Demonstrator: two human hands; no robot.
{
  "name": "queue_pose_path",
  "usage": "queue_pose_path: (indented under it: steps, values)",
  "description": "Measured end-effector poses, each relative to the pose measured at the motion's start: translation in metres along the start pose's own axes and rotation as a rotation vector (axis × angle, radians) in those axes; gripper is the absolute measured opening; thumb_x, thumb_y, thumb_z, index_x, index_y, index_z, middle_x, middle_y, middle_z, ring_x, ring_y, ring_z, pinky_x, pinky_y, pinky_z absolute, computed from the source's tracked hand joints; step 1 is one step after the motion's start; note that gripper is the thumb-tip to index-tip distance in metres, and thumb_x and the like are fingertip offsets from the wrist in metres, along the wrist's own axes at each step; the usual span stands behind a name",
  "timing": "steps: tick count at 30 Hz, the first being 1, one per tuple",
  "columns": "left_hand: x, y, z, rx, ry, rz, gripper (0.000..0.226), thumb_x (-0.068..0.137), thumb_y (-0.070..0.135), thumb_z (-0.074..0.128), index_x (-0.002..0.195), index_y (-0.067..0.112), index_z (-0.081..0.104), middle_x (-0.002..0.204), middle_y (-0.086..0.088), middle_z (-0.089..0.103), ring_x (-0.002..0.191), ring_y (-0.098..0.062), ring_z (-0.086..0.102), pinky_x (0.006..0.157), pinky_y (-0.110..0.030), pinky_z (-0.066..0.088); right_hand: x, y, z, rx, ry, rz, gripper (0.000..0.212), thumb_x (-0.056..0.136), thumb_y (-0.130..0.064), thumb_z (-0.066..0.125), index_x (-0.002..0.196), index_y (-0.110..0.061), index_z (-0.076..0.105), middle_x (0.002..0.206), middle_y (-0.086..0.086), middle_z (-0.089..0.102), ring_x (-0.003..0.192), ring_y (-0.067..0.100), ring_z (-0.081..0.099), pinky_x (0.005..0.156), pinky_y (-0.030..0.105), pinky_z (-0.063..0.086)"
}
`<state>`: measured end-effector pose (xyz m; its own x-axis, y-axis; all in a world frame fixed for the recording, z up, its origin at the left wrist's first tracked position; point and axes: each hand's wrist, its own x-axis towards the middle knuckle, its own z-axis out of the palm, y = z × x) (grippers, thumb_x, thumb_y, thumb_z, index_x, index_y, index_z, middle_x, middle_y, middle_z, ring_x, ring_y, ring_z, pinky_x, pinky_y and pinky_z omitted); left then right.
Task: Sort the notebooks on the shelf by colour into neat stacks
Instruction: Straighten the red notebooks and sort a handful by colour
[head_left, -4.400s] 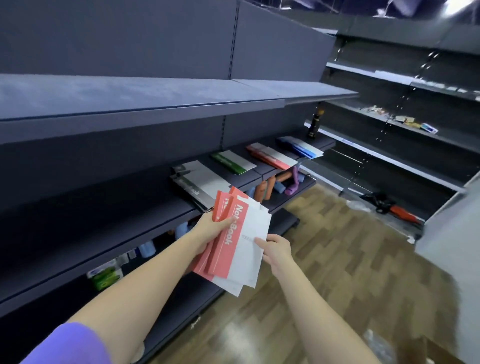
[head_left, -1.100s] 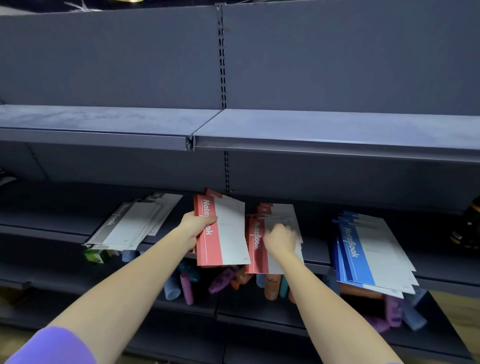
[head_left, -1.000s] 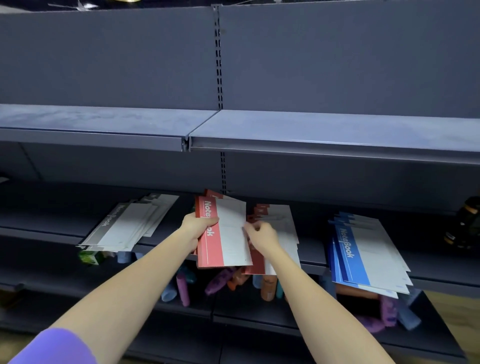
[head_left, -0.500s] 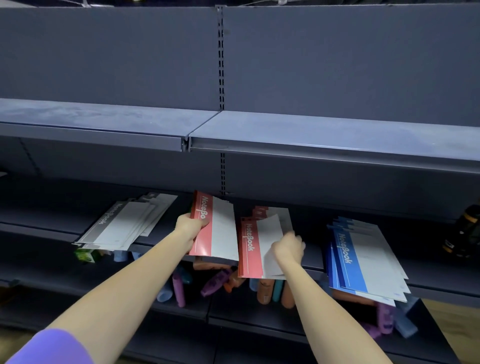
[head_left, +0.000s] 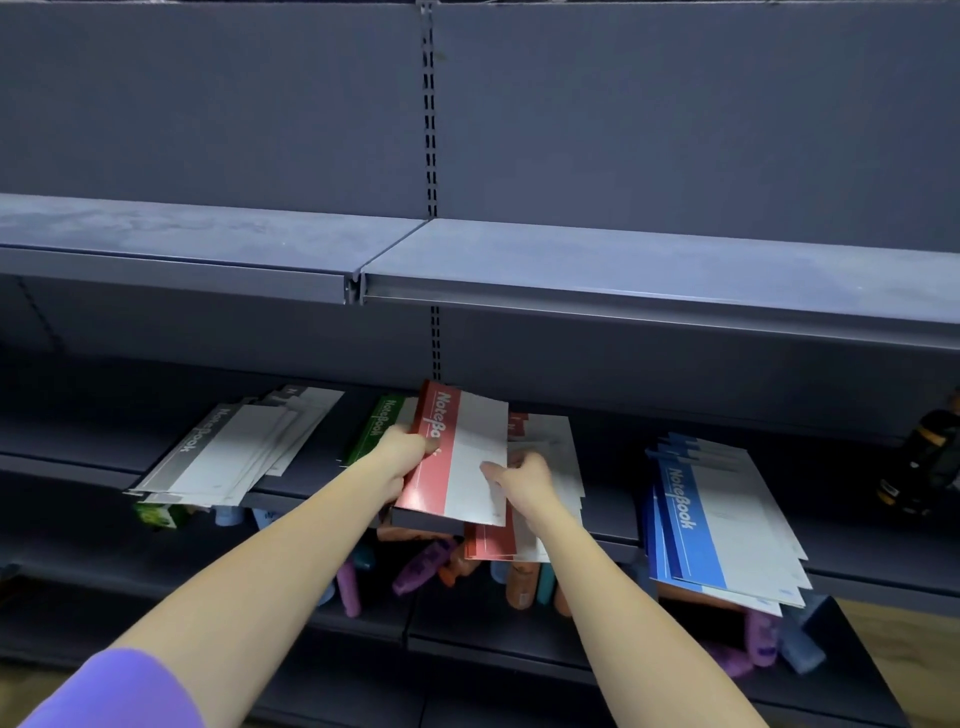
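Your left hand (head_left: 404, 457) has its fingers curled round the spine edge of a red notebook bundle (head_left: 457, 457), thumb on top by the "NoteBook" lettering, so it's gripping the red strip w/ the bundle tilted, far end raised. Your right hand (head_left: 522, 480) is at the bundle's right edge, fingers bent onto the white cover; can't tell if they pinch the top sheet or just press on it.

Right under your right-hand fingers, and sticking out below them: the red stack (head_left: 540, 452) lying on the middle shelf (head_left: 608, 525), fanned, near edges hanging over the shelf front. Just behind your left fingers, a green notebook (head_left: 376, 426) lies flat, mostly hidden by the hand and bundle. Further left of your left hand: grey notebooks (head_left: 234, 452), loosely fanned, corners off the shelf edge. Well right of your right hand: blue notebooks (head_left: 722, 519), also fanned and overhanging.

Below both wrists, on the lower shelf, a jumble of purple, orange and teal bottles (head_left: 421, 566); a green box (head_left: 161, 514) sits under the grey ones. Above your fingers, the upper shelf (head_left: 571, 260). Purple sleeve (head_left: 114, 691) at your left shoulder.
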<state>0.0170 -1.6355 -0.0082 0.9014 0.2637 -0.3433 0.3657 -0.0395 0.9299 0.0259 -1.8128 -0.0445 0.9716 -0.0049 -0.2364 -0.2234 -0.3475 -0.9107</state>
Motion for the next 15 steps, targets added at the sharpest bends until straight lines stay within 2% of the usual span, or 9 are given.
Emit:
queue_pose_path:
  steps: [3,5,7,9,12,15]
  values:
    - [0.000,-0.001,0.004,0.114,0.009,0.038,0.040,0.093,-0.003,0.058,0.131,0.000,0.050,0.100,-0.015,0.066,0.077,-0.023,0.063,0.054,-0.028,0.050,0.005,0.009,-0.007,-0.020,0.056,0.009,0.044,0.091,-0.024,0.070,0.126,-0.005,0.051,0.121,0.011,0.062,0.104,0.026,0.060,0.081,0.032,0.048]
    - [0.000,-0.002,0.003,0.114,-0.017,0.032,0.031,0.093,-0.008,0.049,0.122,-0.002,0.051,0.090,-0.016,0.065,0.068,-0.025,0.064,0.050,-0.031,0.055,0.006,0.017,-0.015,-0.122,0.112,0.007,0.040,0.092,-0.024,0.068,0.123,-0.005,0.052,0.117,0.011,0.064,0.099,0.027,0.063,0.074,0.031,0.051]
    - [0.003,-0.003,0.000,0.090,-0.023,0.021,0.029,0.092,-0.012,0.046,0.118,0.000,0.050,0.093,-0.021,0.065,0.067,-0.031,0.069,0.049,-0.035,0.057,0.005,0.025,-0.025,-0.249,0.159,0.003,0.033,0.093,-0.023,0.066,0.118,-0.006,0.053,0.112,0.010,0.064,0.089,0.025,0.062,0.066,0.029,0.049]
    - [0.005,-0.004,-0.002,0.100,-0.003,0.028,0.029,0.091,-0.012,0.047,0.118,-0.001,0.051,0.093,-0.022,0.064,0.067,-0.033,0.068,0.046,-0.034,0.056,0.005,0.032,-0.031,-0.371,0.184,0.000,0.027,0.093,-0.019,0.063,0.115,-0.007,0.053,0.112,0.011,0.062,0.086,0.025,0.059,0.066,0.030,0.049]
    - [0.005,-0.006,-0.002,0.167,0.001,0.056,0.023,0.093,-0.007,0.047,0.113,0.001,0.052,0.088,-0.019,0.062,0.065,-0.029,0.064,0.046,-0.032,0.056,0.003,0.039,-0.033,-0.528,0.231,-0.047,0.033,0.093,-0.020,0.062,0.122,-0.007,0.054,0.127,0.015,0.051,0.099,0.031,0.060,0.074,0.033,0.048]
    - [0.004,-0.008,-0.006,0.259,0.007,0.096,0.019,0.091,-0.003,0.051,0.107,0.006,0.056,0.082,-0.014,0.063,0.066,-0.025,0.059,0.055,-0.030,0.053,-0.001,0.037,-0.027,-0.693,0.312,-0.090,0.043,0.093,-0.015,0.061,0.133,-0.007,0.048,0.135,0.016,0.044,0.119,0.032,0.050,0.082,0.038,0.048]
